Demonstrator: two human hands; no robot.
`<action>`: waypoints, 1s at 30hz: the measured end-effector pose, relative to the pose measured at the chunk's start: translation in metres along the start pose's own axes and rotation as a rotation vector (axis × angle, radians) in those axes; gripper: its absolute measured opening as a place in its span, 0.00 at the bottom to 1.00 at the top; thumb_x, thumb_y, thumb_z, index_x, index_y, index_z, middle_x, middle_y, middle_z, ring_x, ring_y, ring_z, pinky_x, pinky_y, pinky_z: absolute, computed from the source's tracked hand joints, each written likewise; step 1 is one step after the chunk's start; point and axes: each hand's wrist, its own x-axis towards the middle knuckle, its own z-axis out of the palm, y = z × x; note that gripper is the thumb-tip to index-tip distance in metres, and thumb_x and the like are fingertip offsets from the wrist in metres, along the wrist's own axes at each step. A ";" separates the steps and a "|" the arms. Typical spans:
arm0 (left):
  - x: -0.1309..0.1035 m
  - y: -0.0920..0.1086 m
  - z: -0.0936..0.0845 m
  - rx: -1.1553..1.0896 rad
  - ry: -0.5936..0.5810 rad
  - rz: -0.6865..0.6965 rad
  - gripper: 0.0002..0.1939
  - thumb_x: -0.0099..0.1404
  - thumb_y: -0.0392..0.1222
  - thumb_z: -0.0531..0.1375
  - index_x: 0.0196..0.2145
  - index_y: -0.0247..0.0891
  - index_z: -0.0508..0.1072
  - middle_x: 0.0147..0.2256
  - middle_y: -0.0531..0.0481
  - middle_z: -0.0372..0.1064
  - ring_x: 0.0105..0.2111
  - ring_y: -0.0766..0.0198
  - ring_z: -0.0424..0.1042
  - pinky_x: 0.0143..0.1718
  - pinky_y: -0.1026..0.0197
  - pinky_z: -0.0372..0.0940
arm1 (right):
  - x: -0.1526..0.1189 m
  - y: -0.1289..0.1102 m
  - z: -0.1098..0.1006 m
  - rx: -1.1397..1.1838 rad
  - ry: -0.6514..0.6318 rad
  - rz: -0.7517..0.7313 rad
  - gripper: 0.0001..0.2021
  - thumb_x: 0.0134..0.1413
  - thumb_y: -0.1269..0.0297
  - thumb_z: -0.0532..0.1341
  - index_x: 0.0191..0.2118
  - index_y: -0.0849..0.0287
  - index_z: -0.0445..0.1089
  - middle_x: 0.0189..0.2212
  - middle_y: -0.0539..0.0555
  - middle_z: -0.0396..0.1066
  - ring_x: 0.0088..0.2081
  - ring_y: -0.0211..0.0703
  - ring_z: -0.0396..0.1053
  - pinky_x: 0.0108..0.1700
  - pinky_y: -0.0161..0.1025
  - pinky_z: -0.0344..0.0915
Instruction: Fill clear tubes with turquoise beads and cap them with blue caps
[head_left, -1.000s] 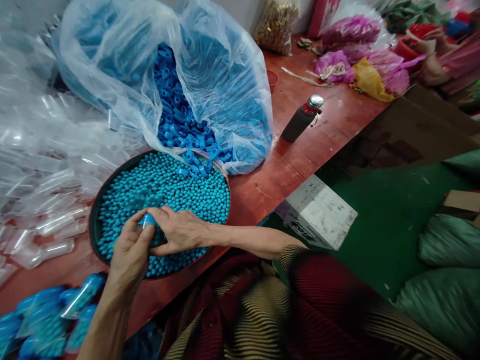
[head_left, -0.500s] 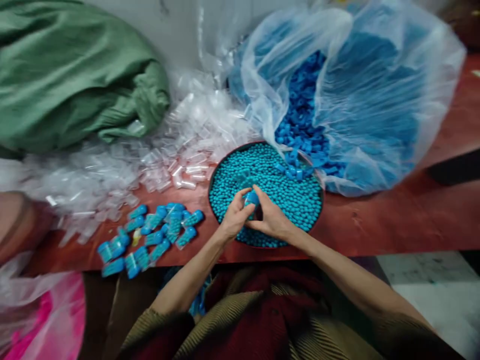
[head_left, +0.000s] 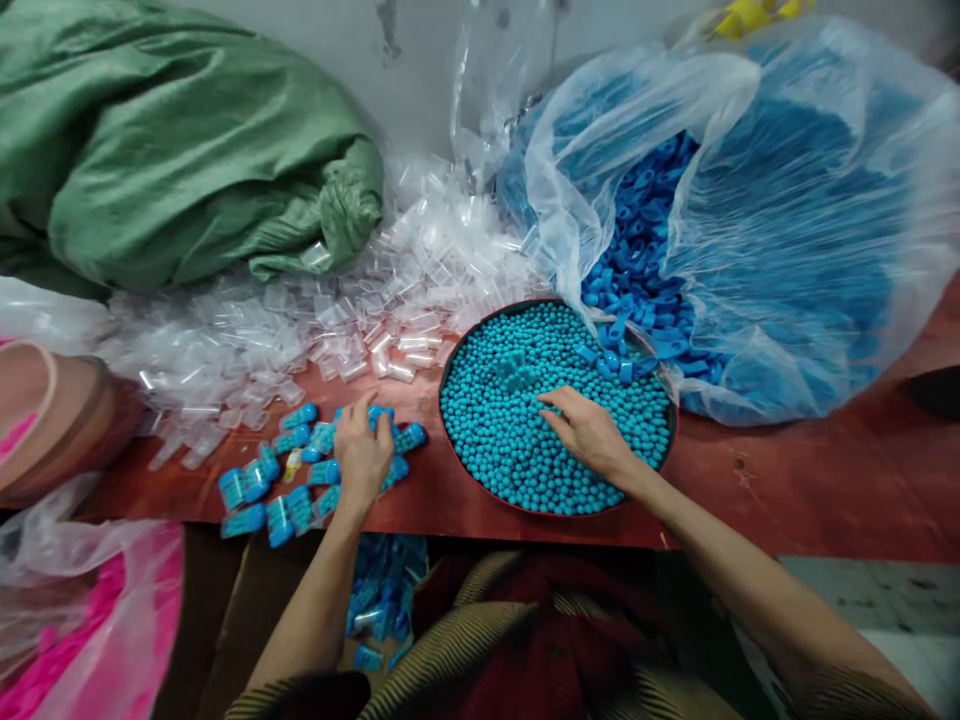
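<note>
My left hand point(head_left: 363, 452) is over a group of small clear containers with blue caps and blue beads inside point(head_left: 281, 515). Its thumb and fingers are apart; a blue cap shows between them, apparently lying in the group. My right hand point(head_left: 589, 432) hovers low above the blue beads point(head_left: 510, 450), fingers slightly curled and apart, holding nothing I can see. The beads fill a round, dark-rimmed tray point(head_left: 444, 425). A clear piece point(head_left: 516, 370) lies among the beads left of my right hand. Several loose blue caps point(head_left: 611, 362) rest at the tray's back right.
Empty clear containers point(head_left: 420, 270) are heaped behind the tray and leftward. A large clear bag point(head_left: 795, 240) spills blue caps point(head_left: 645, 240) at the back right. A green sack point(head_left: 187, 150) lies at back left. A pinkish tub point(head_left: 56, 420) and a pink-filled bag point(head_left: 90, 610) are at left.
My hands have separated from the blue-capped container they held together over the tray. My left hand has moved left to the filled containers; my right hand remains above the beads, fingers looser.
</note>
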 end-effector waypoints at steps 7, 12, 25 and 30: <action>0.002 0.078 0.070 -0.160 -0.260 0.295 0.14 0.63 0.35 0.52 0.47 0.36 0.68 0.42 0.44 0.70 0.40 0.60 0.71 0.44 0.57 0.66 | 0.047 0.027 -0.019 -0.409 0.037 0.260 0.15 0.61 0.67 0.50 0.50 0.60 0.67 0.46 0.60 0.70 0.42 0.48 0.70 0.38 0.39 0.65; 0.011 0.106 0.108 -0.117 -0.390 0.296 0.18 0.63 0.36 0.54 0.52 0.37 0.64 0.46 0.44 0.69 0.43 0.57 0.71 0.45 0.56 0.65 | 0.059 0.042 -0.023 -0.659 -0.118 0.423 0.13 0.59 0.67 0.51 0.44 0.65 0.68 0.40 0.66 0.71 0.38 0.52 0.72 0.33 0.39 0.62; 0.001 0.115 0.124 0.004 -0.483 0.332 0.15 0.63 0.40 0.56 0.48 0.39 0.66 0.42 0.46 0.70 0.42 0.59 0.70 0.44 0.59 0.64 | 0.042 0.047 0.001 -0.219 -0.065 0.180 0.15 0.54 0.64 0.59 0.47 0.62 0.68 0.39 0.59 0.74 0.43 0.50 0.70 0.43 0.42 0.65; 0.009 0.113 0.123 -0.128 -0.491 0.405 0.12 0.64 0.39 0.55 0.45 0.39 0.70 0.40 0.46 0.70 0.43 0.57 0.68 0.48 0.56 0.62 | 0.037 0.028 -0.001 -0.207 0.043 0.134 0.11 0.59 0.65 0.53 0.45 0.62 0.66 0.36 0.59 0.73 0.38 0.49 0.71 0.38 0.40 0.65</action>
